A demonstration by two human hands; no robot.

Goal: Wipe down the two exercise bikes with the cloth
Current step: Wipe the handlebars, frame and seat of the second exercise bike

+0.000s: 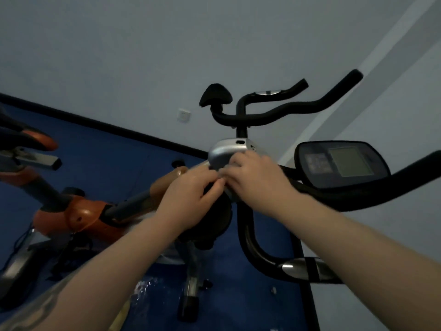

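My left hand (191, 194) and right hand (253, 180) meet in front of the silver housing (226, 154) of the far bike (241, 120), fingertips touching. Both sets of fingers are curled in, pinching a small pale bit of cloth (226, 168) between them, though so little of it shows that I can't tell how it is folded. I judge I have it bunched up like this to get a firm pad against the housing's curved edge, with the left steadying while the right rubs.

The black handlebars (310, 108) rise behind the housing. The near bike's console (341, 163) sits just to the right of my right wrist, apart from it. The orange bike (78, 216) lies off to my left on the blue floor (107, 149), away from my hands. I cannot judge how far along the wiping is.
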